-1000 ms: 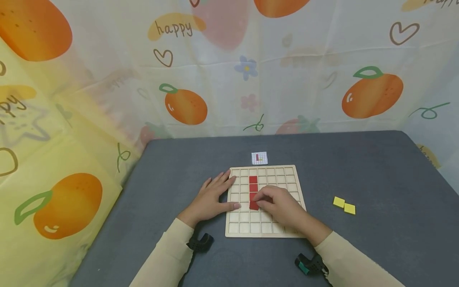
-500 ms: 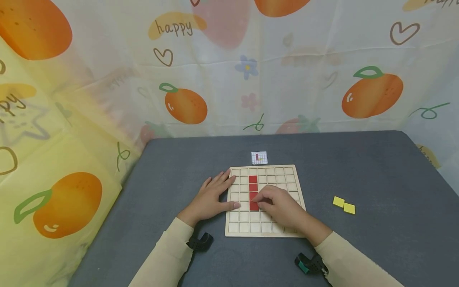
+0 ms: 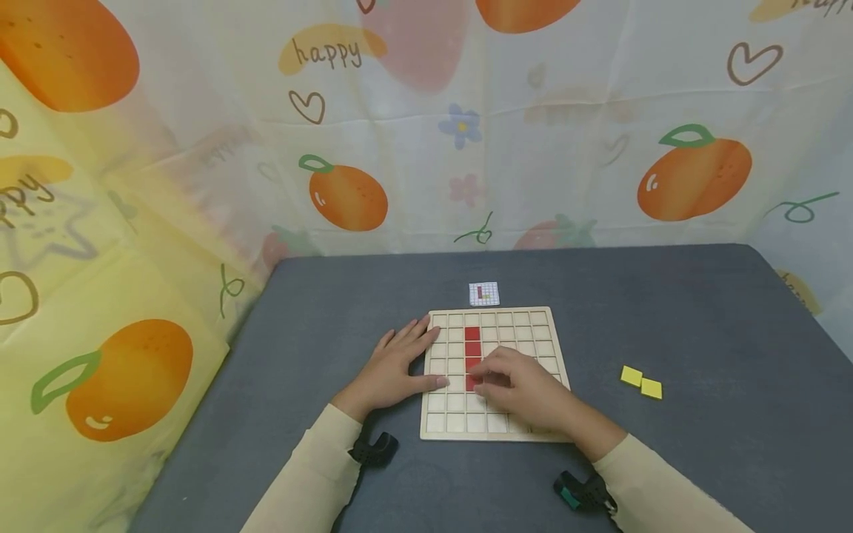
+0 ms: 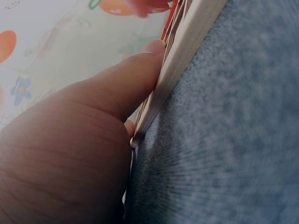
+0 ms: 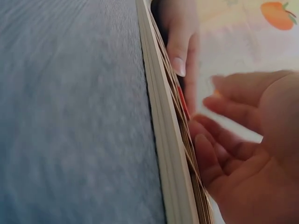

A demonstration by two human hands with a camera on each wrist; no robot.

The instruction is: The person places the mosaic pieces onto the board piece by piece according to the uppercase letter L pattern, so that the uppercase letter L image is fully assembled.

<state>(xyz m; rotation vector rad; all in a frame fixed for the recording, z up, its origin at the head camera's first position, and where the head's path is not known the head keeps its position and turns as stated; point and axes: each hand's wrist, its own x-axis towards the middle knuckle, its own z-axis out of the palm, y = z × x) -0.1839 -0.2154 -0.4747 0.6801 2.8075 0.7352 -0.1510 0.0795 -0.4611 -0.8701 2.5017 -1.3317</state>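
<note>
A square wooden grid board [image 3: 455, 423] lies on the grey table. Red square tiles [image 3: 472, 334] fill several cells of one column, forming a line. My left hand [image 3: 393, 370] rests on the board's left edge with its fingers spread; the left wrist view shows the thumb [image 4: 135, 79] on the rim. Over the lowest red tile [image 3: 469, 383], which lies flat in its cell, is my right hand [image 3: 526, 389]. Its index fingertip and thumb are slightly apart beside that tile, partly covering it. In the right wrist view this hand [image 5: 252, 154] shows loosely bent fingers holding nothing visible.
Two yellow square tiles [image 3: 631, 376] lie corner to corner on the table, right of the board. A small printed grid card [image 3: 483, 293] sits just behind the board. A fruit-patterned cloth [image 3: 400, 148] hangs behind the table.
The lowest red tile was slightly askew a second ago and now sits square in its cell. My right thumb and index finger have parted a little. My left hand has stayed put.
</note>
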